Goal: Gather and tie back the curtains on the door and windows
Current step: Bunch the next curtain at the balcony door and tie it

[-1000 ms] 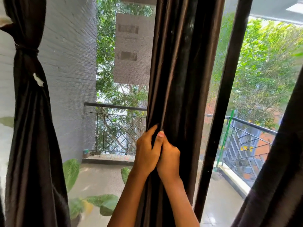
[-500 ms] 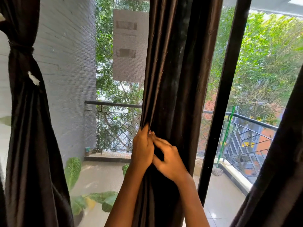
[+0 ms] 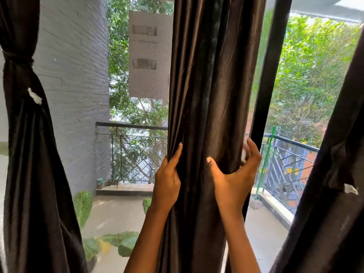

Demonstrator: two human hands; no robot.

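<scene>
A dark brown middle curtain (image 3: 208,79) hangs loose in front of me in vertical folds. My left hand (image 3: 167,180) grips its left edge, fingers wrapped behind the cloth. My right hand (image 3: 234,174) cups the curtain's right side, thumb pressed on the front and fingers curled round the far edge. At the left hangs a second dark curtain (image 3: 29,154), bound high up by a tie (image 3: 17,60). A third dark curtain (image 3: 334,184) fills the right edge; whether it is tied I cannot tell.
A black door frame post (image 3: 269,66) stands just right of the middle curtain. Behind the mesh lie a balcony with a metal railing (image 3: 134,127), a grey brick wall (image 3: 74,75), a leafy pot plant (image 3: 114,241) and a green pole (image 3: 266,164).
My hands were pressed together at the curtain's left folds. My right hand has moved right across the cloth to its far edge, spreading the hands apart around the bunch.
</scene>
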